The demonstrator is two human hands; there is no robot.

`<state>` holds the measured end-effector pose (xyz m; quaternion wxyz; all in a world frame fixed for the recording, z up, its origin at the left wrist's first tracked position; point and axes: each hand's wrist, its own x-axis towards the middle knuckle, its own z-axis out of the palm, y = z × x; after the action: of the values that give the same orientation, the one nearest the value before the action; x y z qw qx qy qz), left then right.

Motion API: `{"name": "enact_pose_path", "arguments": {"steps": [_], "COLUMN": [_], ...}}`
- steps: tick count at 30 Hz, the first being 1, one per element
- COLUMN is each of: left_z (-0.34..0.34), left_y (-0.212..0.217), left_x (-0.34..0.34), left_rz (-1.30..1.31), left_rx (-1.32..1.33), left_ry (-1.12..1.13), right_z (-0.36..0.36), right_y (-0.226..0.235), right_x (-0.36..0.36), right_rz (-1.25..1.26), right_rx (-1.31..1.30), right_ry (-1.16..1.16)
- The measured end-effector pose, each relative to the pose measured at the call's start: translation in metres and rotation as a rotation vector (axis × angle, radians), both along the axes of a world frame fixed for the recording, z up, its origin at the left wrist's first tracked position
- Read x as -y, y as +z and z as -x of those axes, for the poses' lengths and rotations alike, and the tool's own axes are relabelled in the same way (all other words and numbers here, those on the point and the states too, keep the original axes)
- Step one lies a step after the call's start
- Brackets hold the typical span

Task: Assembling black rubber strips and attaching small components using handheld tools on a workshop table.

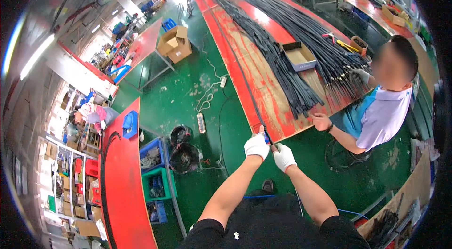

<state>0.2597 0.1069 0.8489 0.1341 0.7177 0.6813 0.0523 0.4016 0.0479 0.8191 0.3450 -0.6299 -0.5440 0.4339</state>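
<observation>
My left hand, in a white glove, is closed at the near end of the long red table. From its grip pokes a small tool with a blue part; its exact kind is hard to make out. A single black cable runs along the table's left side down to my hands. Close beside, my gloved right hand is closed, thumb and fingers pinching the dark end of the cable. Two thick bundles of black cables lie lengthwise on the table, with an open cardboard box between them.
A co-worker sits at the table's right corner, hands near the cable ends. Yellow-handled pliers lie on the far bundle. Black buckets, a power strip and cords are on the green floor. A red side table stands left.
</observation>
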Motion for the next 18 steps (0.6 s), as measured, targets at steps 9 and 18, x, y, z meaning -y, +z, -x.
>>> {"name": "enact_pose_path", "arguments": {"steps": [9,18], "left_z": [-0.016,-0.033], "left_y": [-0.003,-0.011], "left_x": [0.016,0.03], "left_rz": [0.079,0.163], "left_rx": [0.034,-0.079], "left_ry": [-0.056,-0.048], "right_z": [-0.024,-0.031], "right_y": [-0.029,-0.028], "right_x": [0.022,0.058], "right_rz": [0.201,0.152], "right_rx": [-0.339,-0.116], "right_ry": [0.002,-0.039]}}
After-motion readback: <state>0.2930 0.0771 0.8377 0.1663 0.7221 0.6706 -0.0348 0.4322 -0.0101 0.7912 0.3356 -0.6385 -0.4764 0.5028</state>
